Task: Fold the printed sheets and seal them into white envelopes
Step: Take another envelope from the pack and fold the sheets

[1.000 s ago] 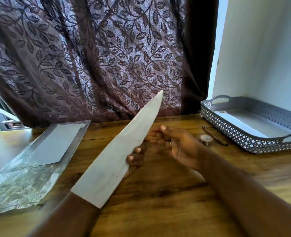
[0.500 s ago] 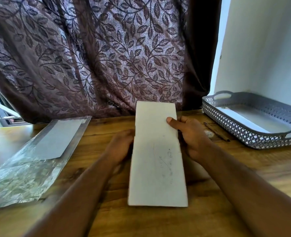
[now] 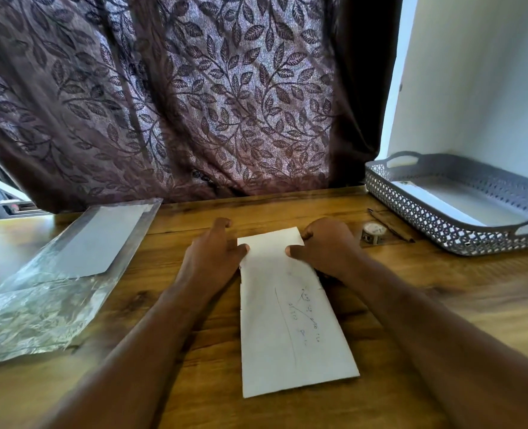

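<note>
A folded sheet (image 3: 287, 320) lies flat on the wooden surface (image 3: 442, 289), its long axis running from the person toward the curtain (image 3: 194, 103) — left hand (image 3: 216, 255) and right hand (image 3: 327, 246) pinch its far end, fingers (image 3: 294, 251) curled on either side edge.

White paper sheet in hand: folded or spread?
Folded: white paper sheet is a narrow strip, layered edges stepping along its left side.

A wooden table (image 3: 442, 274) in front of a purple, leaf-patterned curtain (image 3: 194, 103).
A grey perforated tray (image 3: 411, 209) with handles sits at 2 o'clock, against a white wall (image 3: 473, 88). A small tape roll (image 3: 372, 232) and a pencil (image 3: 391, 226) lie just beside the tray. A crinkled clear plastic wrapper (image 3: 39, 311) lies at 9 o'clock.
</note>
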A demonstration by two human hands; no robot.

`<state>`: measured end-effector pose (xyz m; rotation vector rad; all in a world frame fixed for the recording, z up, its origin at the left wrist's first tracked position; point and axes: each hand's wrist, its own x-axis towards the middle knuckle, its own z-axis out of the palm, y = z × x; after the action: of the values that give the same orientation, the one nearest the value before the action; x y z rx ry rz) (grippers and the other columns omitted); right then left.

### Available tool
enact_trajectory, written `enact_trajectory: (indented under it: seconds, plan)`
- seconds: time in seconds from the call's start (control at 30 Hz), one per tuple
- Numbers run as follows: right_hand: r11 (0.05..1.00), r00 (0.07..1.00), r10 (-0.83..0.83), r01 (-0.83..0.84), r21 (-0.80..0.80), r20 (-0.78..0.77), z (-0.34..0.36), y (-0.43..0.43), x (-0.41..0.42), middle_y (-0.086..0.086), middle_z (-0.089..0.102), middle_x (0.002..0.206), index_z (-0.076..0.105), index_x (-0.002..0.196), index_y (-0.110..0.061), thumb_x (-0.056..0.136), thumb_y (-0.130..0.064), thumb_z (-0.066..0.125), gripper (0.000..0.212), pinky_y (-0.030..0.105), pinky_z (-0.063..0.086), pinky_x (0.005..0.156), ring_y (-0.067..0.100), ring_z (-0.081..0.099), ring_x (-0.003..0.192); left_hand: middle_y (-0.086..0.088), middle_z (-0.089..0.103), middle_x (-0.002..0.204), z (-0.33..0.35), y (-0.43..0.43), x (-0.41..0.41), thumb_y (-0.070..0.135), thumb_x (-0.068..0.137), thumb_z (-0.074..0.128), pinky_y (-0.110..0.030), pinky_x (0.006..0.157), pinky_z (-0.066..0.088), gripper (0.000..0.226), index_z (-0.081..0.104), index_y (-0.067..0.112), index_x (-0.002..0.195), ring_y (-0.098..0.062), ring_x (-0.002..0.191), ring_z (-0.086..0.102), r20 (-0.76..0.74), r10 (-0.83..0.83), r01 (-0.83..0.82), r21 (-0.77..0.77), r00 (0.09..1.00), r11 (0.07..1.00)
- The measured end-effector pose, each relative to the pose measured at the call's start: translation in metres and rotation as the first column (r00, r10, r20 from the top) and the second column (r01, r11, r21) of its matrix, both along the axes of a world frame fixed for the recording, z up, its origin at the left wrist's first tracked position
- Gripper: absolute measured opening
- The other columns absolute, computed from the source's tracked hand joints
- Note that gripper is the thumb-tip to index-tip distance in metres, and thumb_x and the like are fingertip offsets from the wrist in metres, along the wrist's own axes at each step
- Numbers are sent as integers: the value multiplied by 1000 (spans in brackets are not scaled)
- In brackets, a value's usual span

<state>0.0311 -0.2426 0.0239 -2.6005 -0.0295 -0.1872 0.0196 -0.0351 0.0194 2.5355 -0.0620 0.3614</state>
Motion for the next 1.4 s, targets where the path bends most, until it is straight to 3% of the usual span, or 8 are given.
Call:
enact_trajectory:
  seconds: [0.1, 0.4, 0.6, 0.83, 0.97, 1.07, 1.23, 1.4]
  plan:
    - [989, 996, -27, 39, -142, 87, -2, -1, 1, -2, 67, 89, 68, 97, -18, 86, -51, 70, 35, 31, 54, 67, 18, 63, 82, -5, 70, 122, 0, 1, 1, 38, 96, 63, -29, 79, 43, 50, 45, 20, 138, -24, 106, 65, 13, -4, 3, 28, 1000, 1000]
    - [978, 921, -196, 210, -6, 337, 26, -81, -8, 2, 69, 91, 74, 96, -14, 91, -12, 64, 12, 29, 43, 76, 17, 58, 81, 2, 67, 107, -7, -17, 2, 33, 95, 65, -23, 63, 48, 35, 58, 24, 128, -11, 84, 57, 228, -117, 101, 81, 967, 992]
    - [972, 968, -215, 225, -65, 130, 19, -104, -7, -1, 57, 94, 58, 93, -24, 76, -35, 83, 33, 32, 36, 74, 20, 53, 90, 9, 63, 101, -12, -16, 4, 27, 94, 66, -20, 64, 44, 29, 63, 24, 123, -8, 85, 54, 285, -185, 172, 71, 941, 983]
    - [973, 979, -184, 193, -129, 83, 9, -100, -2, 5, 68, 103, 68, 98, -16, 81, -24, 82, 23, 30, 41, 77, 24, 60, 93, 11, 64, 100, -14, -11, 7, 25, 93, 67, -21, 68, 46, 26, 64, 26, 119, -6, 87, 55, 304, -197, 198, 29, 932, 980]
    - [978, 994, -59, 39, 205, 96, 12, -86, -4, -6, 67, 93, 68, 92, -13, 80, -17, 83, 20, 28, 46, 69, 11, 62, 83, 13, 65, 96, -12, -13, 7, 23, 93, 68, -16, 66, 43, 22, 67, 23, 115, -4, 81, 56, 295, -202, 234, -80, 934, 969]
    - [860, 987, 115, -155, 486, 111, 15, -63, -11, -2, 73, 99, 65, 100, -5, 79, 3, 79, 26, 24, 57, 68, 12, 71, 89, 13, 68, 95, -9, -15, 6, 25, 93, 69, -19, 66, 51, 20, 68, 22, 113, -6, 84, 63, 251, -215, 277, -246, 944, 929]
    - [722, 936, 338, -326, 610, 99, 11, -37, -14, 9, 76, 105, 58, 113, -6, 74, 13, 78, 48, 26, 60, 78, 17, 74, 95, 8, 71, 101, -7, -19, 3, 29, 90, 72, -37, 65, 63, 32, 66, 21, 120, -14, 91, 68, 179, -337, 381, -408, 924, 830]
    - [690, 911, 402, -371, 621, 98, 8, -28, -13, 10, 76, 109, 55, 119, -11, 75, 12, 78, 55, 33, 60, 86, 22, 74, 100, 11, 71, 104, -9, -23, 2, 24, 82, 81, -33, 70, 62, 44, 67, 21, 123, -2, 82, 68, 190, -413, 455, -343, 891, 822]
